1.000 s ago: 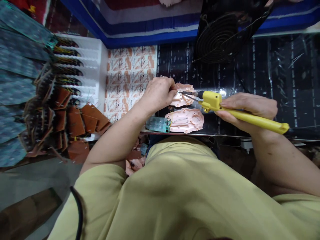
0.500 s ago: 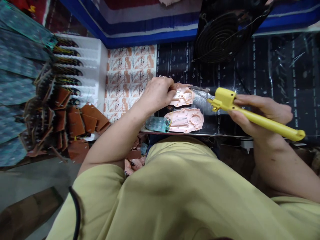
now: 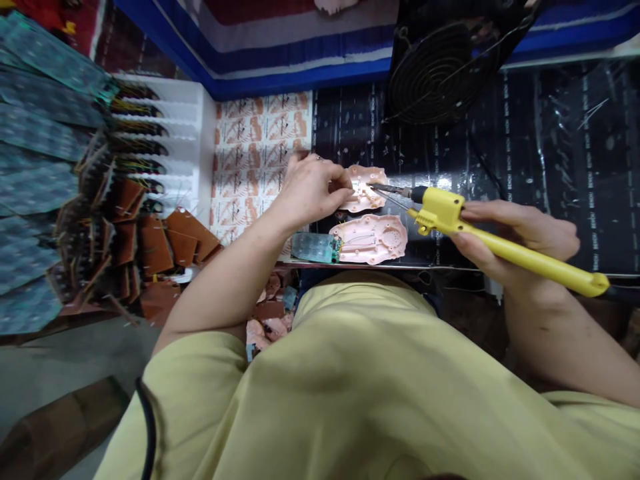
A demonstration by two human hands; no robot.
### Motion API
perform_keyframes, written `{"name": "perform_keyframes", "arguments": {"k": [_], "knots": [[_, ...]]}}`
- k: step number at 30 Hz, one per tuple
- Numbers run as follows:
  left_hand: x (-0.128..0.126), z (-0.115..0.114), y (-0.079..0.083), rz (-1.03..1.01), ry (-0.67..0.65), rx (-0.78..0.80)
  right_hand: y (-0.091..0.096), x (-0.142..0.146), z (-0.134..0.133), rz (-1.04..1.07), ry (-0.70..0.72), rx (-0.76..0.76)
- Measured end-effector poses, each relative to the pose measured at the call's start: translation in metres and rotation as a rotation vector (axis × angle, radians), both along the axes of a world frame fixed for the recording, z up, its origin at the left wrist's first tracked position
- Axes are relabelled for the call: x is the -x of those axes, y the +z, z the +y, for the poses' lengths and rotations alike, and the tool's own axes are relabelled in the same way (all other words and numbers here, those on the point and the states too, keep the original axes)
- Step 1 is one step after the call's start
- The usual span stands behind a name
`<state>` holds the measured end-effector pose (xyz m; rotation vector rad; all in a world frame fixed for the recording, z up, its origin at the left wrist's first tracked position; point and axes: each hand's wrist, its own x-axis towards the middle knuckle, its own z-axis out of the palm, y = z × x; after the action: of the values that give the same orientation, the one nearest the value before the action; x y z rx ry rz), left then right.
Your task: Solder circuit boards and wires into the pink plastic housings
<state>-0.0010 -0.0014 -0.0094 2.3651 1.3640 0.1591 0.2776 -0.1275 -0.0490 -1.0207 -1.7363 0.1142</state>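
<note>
My right hand (image 3: 520, 233) is closed around the handle of a yellow soldering gun (image 3: 445, 210). Its dark tip and a thin metal feed tube reach over a pink plastic shell half (image 3: 367, 200), the tip near the shell's middle. At that shell's left end, my left hand (image 3: 317, 190) is closed in a pinch; what lies between the fingertips is hidden. A second pink shell half (image 3: 383, 240) lies nearer to me, inner side up, with thin wires in it. A translucent greenish panel with a small circuit board (image 3: 315, 247) joins it on the left.
A black fan (image 3: 435, 80) stands behind, beside a blue-rimmed bin (image 3: 300, 77). On the left are a white foam tray (image 3: 193, 127), stacked greenish panels (image 3: 37, 153) and brown boards (image 3: 160, 243). Printed sheets (image 3: 260, 143) cover part of the table. Pink pieces (image 3: 270, 327) sit below the edge.
The soldering gun has moved left, its tip going from the upper shell's right edge to its middle. My left hand has shifted slightly and stays pinched at the shell's left end.
</note>
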Motion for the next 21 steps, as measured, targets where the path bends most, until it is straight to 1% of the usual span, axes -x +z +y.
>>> {"name": "perform_keyframes", "arguments": {"k": [2,5,9,11,15,19,21], "knots": [[-0.002,0.0,0.001,0.058,-0.017,0.023,0.004,0.002,-0.001,-0.057,-0.021,0.02],[-0.004,-0.001,0.003,0.102,-0.018,0.011,0.006,0.005,0.0,-0.094,0.02,0.036],[-0.006,0.0,0.005,0.128,-0.027,0.02,0.001,0.009,0.007,0.022,0.118,0.011],[-0.006,0.001,0.005,0.128,-0.029,0.03,-0.002,0.01,0.01,0.044,0.146,0.02],[-0.005,0.002,0.001,0.11,-0.021,0.011,-0.003,0.01,0.016,0.023,0.143,0.097],[-0.004,0.002,-0.001,0.092,-0.024,-0.002,0.002,0.009,0.019,-0.031,0.148,0.219],[-0.004,0.002,0.0,0.082,-0.021,0.006,0.007,0.008,0.017,-0.03,0.143,0.203]]}}
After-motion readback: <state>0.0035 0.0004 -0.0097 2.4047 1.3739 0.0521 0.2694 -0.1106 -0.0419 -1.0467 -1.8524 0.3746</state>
